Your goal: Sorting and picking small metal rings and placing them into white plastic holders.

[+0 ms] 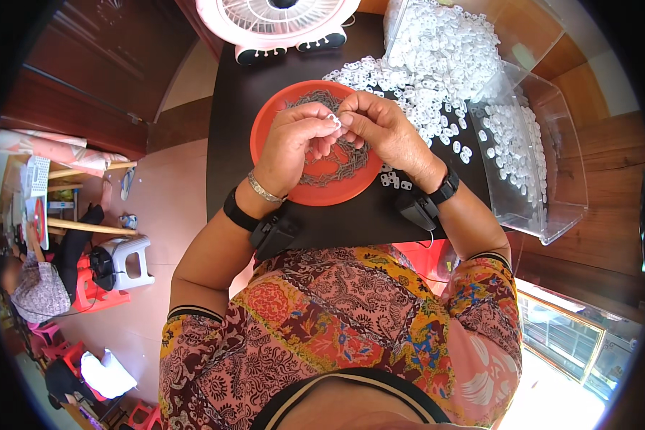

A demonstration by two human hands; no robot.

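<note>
Above an orange-red round tray [265,154], both my hands meet with fingertips pinched together. Between the thumb and fingers of my left hand [294,140] is a small white plastic piece [334,120] with holes. My right hand [387,132] pinches close against that same piece; whatever its fingertips hold is too small to make out. Under my hands the tray carries a heap of thin grey metal pieces [321,172]. To the right lies a large spread of similar white plastic pieces [423,100], some loose on the dark table [229,107].
A clear plastic bin [545,222] with more white pieces stands at the right, beside wood panelling. At the table's far edge sits a pink fan [279,32]. Off to the left, another person [39,287] sits near a grey-white stool [132,261] and red stools.
</note>
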